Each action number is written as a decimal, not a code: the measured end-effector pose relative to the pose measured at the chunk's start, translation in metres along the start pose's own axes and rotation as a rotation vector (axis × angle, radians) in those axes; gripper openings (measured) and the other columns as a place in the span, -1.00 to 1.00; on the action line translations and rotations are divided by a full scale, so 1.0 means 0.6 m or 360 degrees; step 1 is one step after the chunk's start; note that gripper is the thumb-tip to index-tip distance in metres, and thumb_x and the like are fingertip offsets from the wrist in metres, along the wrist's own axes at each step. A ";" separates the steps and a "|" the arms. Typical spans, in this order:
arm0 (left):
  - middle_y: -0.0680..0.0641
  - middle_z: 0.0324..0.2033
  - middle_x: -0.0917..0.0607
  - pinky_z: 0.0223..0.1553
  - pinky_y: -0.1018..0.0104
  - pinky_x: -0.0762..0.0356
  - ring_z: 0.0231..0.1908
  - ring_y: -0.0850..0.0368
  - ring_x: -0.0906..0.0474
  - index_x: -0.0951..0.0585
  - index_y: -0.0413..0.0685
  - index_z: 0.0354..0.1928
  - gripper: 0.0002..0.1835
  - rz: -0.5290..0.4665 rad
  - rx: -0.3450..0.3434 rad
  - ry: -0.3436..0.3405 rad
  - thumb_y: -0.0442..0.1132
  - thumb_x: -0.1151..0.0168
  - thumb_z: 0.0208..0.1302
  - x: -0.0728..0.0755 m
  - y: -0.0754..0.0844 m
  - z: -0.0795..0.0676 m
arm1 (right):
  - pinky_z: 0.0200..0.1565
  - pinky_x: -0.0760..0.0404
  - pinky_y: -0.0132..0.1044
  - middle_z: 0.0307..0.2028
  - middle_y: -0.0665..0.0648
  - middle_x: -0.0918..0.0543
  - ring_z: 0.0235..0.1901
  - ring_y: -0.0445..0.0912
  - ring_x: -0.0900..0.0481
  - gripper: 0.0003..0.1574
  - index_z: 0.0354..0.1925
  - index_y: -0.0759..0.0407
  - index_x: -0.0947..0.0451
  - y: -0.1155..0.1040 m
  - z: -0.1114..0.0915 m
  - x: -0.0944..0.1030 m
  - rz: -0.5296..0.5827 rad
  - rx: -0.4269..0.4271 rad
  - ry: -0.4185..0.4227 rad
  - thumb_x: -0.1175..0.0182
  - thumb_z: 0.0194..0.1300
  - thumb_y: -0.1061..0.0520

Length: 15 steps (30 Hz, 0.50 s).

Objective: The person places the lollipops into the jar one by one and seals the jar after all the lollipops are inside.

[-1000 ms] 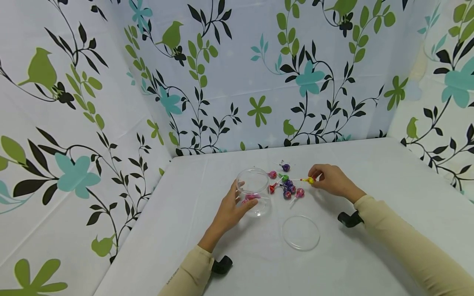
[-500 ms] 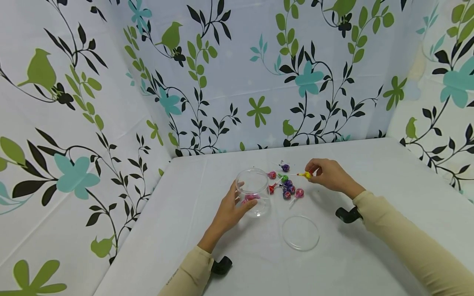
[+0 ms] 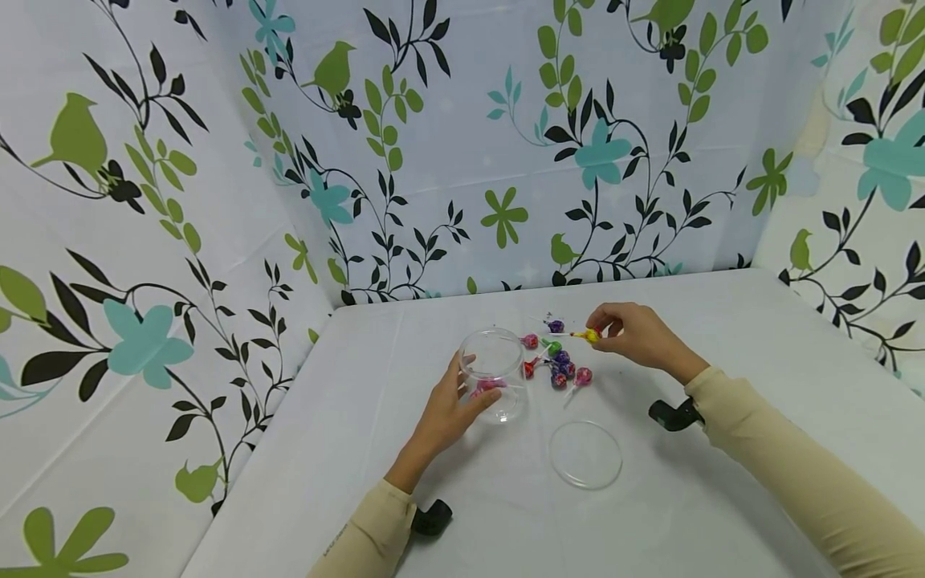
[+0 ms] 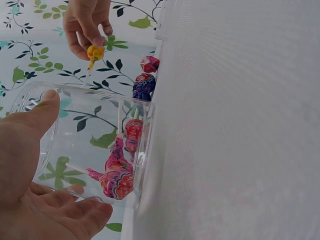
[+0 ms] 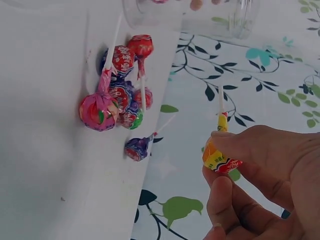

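My left hand (image 3: 450, 409) grips a clear round jar (image 3: 499, 353) standing on the white table, thumb on the near side and fingers round the far side. Inside the jar lie pink-wrapped lollipops (image 4: 118, 177), seen through its wall in the left wrist view. Up over the table, my right hand (image 3: 636, 335) pinches a yellow lollipop (image 5: 217, 157) by its wrapped head between thumb and fingers. Its white stick points toward the jar. Between the hands rests a loose pile of lollipops (image 3: 560, 369) in purple, red, green and pink wrappers.
A clear round lid (image 3: 586, 455) lies flat on the white table (image 3: 499, 514), nearer to me than the jar. One purple lollipop (image 3: 555, 327) sits a bit behind the pile. Patterned cloth (image 3: 448, 160) hangs behind and on both sides.
My right hand has lifted and moved left toward the jar, carrying the yellow lollipop. The left hand and jar stay in place.
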State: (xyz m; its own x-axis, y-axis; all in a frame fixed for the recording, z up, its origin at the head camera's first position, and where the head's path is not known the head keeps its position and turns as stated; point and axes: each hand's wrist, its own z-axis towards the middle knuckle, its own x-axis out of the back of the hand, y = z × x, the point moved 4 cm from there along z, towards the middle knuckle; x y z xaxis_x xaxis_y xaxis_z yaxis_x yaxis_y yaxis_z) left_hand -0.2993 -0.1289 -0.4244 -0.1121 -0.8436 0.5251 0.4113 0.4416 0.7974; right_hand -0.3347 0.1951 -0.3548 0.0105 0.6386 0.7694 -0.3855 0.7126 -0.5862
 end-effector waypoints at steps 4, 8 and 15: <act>-0.14 0.51 -0.33 0.36 -0.05 -0.37 0.43 -0.22 -0.33 -0.02 -0.07 0.66 0.07 0.0004 0.0016 0.0003 0.18 -0.40 0.35 0.000 -0.001 0.001 | -0.18 -0.62 -0.13 -0.18 0.13 -0.69 -0.18 0.07 -0.55 -0.68 -0.01 0.26 -0.69 -0.005 0.000 0.003 0.0030 0.0011 0.0009 -0.48 0.27 0.28; -0.16 0.51 -0.34 0.36 -0.08 -0.37 0.43 -0.24 -0.34 -0.03 -0.09 0.65 0.06 0.0006 -0.0001 0.0007 0.17 -0.40 0.36 0.000 -0.002 0.002 | -0.15 -0.62 -0.13 -0.16 0.13 -0.69 -0.16 0.06 -0.55 -0.67 0.00 0.25 -0.69 -0.009 -0.001 0.005 0.0055 0.0005 0.0011 -0.48 0.27 0.26; -0.15 0.50 -0.34 0.37 -0.06 -0.37 0.43 -0.23 -0.34 -0.02 -0.07 0.66 0.07 -0.0003 -0.0011 0.0008 0.17 -0.41 0.35 0.000 -0.003 0.002 | -0.13 -0.63 -0.13 -0.17 0.12 -0.70 -0.15 0.06 -0.56 -0.67 0.01 0.25 -0.71 -0.019 -0.002 0.009 0.0100 0.0029 0.0013 -0.48 0.28 0.25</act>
State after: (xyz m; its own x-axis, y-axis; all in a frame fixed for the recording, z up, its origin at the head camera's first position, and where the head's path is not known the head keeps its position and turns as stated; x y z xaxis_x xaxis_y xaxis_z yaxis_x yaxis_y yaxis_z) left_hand -0.3010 -0.1293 -0.4258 -0.1084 -0.8459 0.5223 0.4172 0.4382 0.7962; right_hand -0.3293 0.1905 -0.3443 -0.0066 0.6842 0.7292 -0.4021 0.6659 -0.6284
